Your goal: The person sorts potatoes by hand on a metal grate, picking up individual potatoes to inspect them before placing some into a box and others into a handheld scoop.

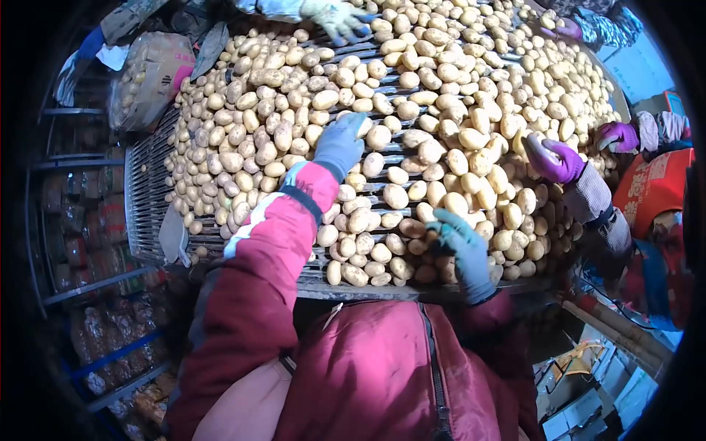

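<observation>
Many potatoes (283,135) lie spread over a slatted metal table (147,206). My left hand (342,145), in a blue-grey glove, reaches forward onto the potatoes near the middle; its fingertips touch some of them, and I cannot make out whether it grips one. Nearer to my body, my right hand (463,253), in a grey-green glove, is over the potatoes by the table's front edge. Its fingers are curled at a dark, small thing that I cannot make out. Both arms wear dark red and pink sleeves.
A co-worker's purple-gloved hands (555,158) are at the right, one holding a potato. Another person's pale glove (334,18) reaches in at the top. A bagged box (151,77) stands at the upper left, a grey cloth (173,235) at the left edge, a red box (654,187) at the right.
</observation>
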`<state>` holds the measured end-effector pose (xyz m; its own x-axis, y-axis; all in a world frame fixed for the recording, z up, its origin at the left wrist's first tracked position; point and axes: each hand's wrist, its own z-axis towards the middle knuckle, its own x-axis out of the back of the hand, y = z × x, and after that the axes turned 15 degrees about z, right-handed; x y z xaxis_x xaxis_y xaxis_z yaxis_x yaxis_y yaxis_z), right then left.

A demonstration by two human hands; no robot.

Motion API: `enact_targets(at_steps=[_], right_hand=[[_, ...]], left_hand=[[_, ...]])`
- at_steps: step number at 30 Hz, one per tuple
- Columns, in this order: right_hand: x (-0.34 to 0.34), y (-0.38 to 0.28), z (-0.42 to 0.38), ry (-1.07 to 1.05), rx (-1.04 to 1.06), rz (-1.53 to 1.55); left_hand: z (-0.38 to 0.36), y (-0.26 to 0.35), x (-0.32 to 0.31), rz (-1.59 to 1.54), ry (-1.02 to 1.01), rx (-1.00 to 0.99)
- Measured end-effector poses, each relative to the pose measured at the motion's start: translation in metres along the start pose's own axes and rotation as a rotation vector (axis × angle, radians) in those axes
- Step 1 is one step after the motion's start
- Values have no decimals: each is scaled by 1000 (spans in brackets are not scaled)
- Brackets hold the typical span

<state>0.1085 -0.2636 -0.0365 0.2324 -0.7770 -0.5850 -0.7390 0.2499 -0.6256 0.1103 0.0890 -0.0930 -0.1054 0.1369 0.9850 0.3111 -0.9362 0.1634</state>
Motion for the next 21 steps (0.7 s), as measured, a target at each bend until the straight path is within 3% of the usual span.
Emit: enact_targets(at_steps=[2,4,6,8,10,11,12,13,14,15,17,18,20,21], right_hand=[[4,16,-6,-31,-108,51],[5,22,-11,-38,-121,23],[8,21,-14,-44,-132,5],[11,19,-16,-56,-182,107],[15,24,-9,-96,-181,131],[9,26,-5,-178,-24,-76],[2,28,-3,-256,136,-284],[-25,11,-15,-110,-233,377],[-30,14,-11,-116,-233,376],[-32,20,-2,-107,-316,484],[-20,45,16,-182,-447,648],[-35,34,10,-97,-403,600],[-24,58,14,-110,-169,311],[-14,61,13,-211,-134,275]], left_hand=[[9,9,-16,166,1,-23],[18,12,-21,137,-44,28],[23,4,-16,-216,-151,110],[19,6,7,-265,-237,129],[-4,27,43,-1089,-427,519],[-19,43,60,-1071,-441,548],[-35,62,78,-1113,-468,433],[-52,72,75,-1170,-530,424],[-65,79,74,-925,-646,226],[-90,91,67,-843,-582,100],[-115,100,80,-844,-523,76],[-125,88,75,-775,-437,28],[-144,55,70,-239,-185,41],[-157,36,58,-105,-110,62]])
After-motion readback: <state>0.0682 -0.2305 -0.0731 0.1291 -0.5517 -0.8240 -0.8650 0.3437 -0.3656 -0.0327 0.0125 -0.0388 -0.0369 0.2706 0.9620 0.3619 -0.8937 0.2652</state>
